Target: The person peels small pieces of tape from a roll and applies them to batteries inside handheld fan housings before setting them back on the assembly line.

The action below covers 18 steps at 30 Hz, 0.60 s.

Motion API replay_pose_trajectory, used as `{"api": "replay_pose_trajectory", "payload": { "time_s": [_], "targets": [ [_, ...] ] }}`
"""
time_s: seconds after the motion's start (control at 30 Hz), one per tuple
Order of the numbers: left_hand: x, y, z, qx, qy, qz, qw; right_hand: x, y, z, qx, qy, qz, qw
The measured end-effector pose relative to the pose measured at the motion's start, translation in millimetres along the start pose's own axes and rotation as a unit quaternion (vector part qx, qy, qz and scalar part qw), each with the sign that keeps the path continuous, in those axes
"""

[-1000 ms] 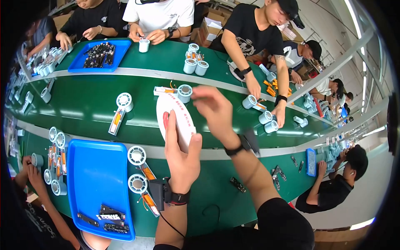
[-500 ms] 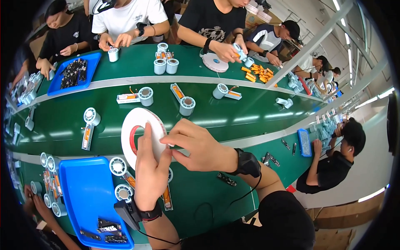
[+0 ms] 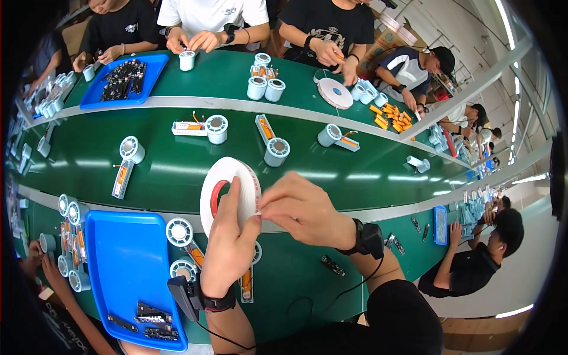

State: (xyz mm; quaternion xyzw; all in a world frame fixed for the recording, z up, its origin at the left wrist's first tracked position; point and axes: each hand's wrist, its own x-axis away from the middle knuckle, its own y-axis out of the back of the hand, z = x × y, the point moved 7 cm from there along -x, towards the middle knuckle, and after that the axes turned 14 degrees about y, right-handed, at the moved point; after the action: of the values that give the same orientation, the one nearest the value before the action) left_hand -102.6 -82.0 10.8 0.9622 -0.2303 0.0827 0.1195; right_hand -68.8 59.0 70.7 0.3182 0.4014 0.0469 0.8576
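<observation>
Fingers: left hand clamped on large white tape roll with red core; right hand pinching its edge.
Risk: loose tape end may tear or restick if pinch slips.
Nearby: blue plastic tray just beside roll.

Likely factory assembly line, green conveyor belt, seated workers

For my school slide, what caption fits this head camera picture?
Left hand holds a white tape roll while right hand pinches its edge above a green belt.

The left hand covers the lower part of the white tape roll. The small dark parts in the blue tray are too small to identify.
</observation>
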Motion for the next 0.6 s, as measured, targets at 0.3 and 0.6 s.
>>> {"api": "replay_pose_trajectory", "payload": {
  "time_s": [0.3, 0.6],
  "targets": [
    [-12, 3, 13, 0.063, 0.053, -0.049, 0.995, -23, 24, -58, -0.513, -0.026, -0.239, 0.824],
    [-17, 24, 16, 0.273, 0.012, -0.162, 0.948, -51, -17, -272, -0.127, -0.201, 0.063, 0.969]
  ]
}}
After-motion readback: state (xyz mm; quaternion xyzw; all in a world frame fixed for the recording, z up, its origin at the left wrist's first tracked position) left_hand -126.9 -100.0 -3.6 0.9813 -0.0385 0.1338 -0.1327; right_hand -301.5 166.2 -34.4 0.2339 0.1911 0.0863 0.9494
